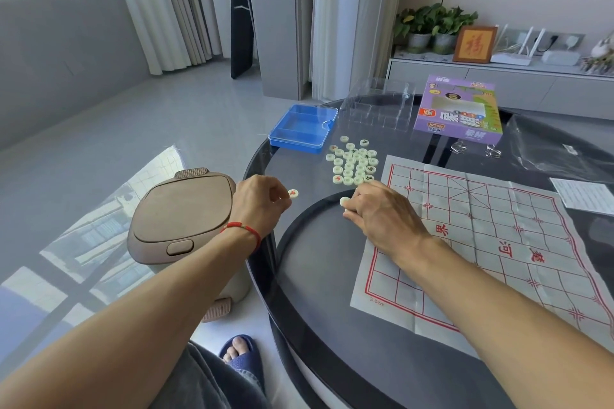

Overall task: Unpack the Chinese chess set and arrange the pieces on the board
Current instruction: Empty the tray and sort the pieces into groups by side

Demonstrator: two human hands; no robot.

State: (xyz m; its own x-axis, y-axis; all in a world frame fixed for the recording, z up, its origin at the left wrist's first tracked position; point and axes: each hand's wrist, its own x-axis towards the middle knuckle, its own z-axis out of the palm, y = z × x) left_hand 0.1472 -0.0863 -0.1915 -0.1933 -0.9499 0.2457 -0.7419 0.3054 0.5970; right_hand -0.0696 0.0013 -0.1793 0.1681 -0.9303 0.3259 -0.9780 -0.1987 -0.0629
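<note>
My left hand is over the near-left edge of the round glass table, fingers curled, and it pinches one pale chess piece with a red character at the fingertips. My right hand is just beside the left corner of the paper board, also curled, and it holds a second pale piece that sticks out at the fingertips; I cannot tell if more pieces are inside the fist.

The rest of the pieces lie in a loose heap on the glass, between the board and the blue plastic case, near my right hand but not touching it. No piece stands on the board, which lies flat and creased, with red lines and red characters.

Behind the heap there is a clear plastic insert, and right of it the purple box of the set. On the floor beside the table, under my left wrist, is a brown bin with its lid closed
</note>
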